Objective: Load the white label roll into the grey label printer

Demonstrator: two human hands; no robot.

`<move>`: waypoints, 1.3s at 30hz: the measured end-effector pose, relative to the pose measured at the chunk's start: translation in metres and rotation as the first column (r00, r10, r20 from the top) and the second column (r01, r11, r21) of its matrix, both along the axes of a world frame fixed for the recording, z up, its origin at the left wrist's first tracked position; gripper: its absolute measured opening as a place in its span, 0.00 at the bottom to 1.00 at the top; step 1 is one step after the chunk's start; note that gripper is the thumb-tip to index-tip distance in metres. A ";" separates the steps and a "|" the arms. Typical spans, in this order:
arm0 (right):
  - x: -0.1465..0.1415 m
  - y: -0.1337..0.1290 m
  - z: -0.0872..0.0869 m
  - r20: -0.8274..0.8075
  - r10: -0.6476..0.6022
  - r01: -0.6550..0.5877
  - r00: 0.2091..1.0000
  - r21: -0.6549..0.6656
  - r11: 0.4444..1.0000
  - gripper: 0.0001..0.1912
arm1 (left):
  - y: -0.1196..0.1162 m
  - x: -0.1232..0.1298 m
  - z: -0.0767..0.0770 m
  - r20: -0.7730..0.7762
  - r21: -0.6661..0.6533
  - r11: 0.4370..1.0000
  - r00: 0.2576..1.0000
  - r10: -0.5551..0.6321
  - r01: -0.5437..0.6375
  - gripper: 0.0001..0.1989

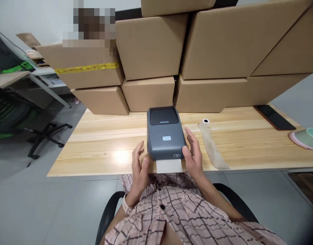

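Observation:
A dark grey label printer (164, 136) stands on the wooden table near its front edge. White label paper (169, 166) sticks out of its front slot toward me. My left hand (139, 166) is open beside the printer's left front corner, fingers apart and holding nothing. On the other side my right hand (193, 156) is open too, its thumb at or very near the front right corner; whether it touches I cannot tell. To the right lies a small white roll (206, 121) with a long translucent strip (211, 146) trailing from it to the front edge.
Stacked cardboard boxes (148, 51) line the back of the table (95, 149). A dark phone (274, 117) lies at the right, with a green and pink object (307, 137) near it. An office chair (41, 136) and another desk (8, 79) stand on the left.

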State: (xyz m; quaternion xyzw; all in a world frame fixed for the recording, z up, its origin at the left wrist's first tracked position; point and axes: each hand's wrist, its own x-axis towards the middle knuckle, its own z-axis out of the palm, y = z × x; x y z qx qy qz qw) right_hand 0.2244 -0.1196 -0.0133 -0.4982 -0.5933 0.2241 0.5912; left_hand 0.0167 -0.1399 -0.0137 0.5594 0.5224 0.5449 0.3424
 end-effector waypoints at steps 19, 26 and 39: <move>0.000 0.102 0.103 0.281 -0.050 -0.008 0.958 0.202 0.979 0.34 | 0.149 -0.005 0.048 0.081 0.226 0.974 0.997 -0.010 -0.009 0.22; 0.005 0.211 0.124 0.378 -0.112 0.022 0.919 0.236 0.972 0.39 | 0.155 -0.009 0.027 -0.018 -0.174 0.937 0.950 -0.310 0.303 0.42; 0.006 0.151 0.120 0.831 0.154 -0.373 0.534 0.069 0.925 0.40 | 0.138 -0.009 0.041 -0.496 -0.320 0.934 0.812 -0.308 0.158 0.40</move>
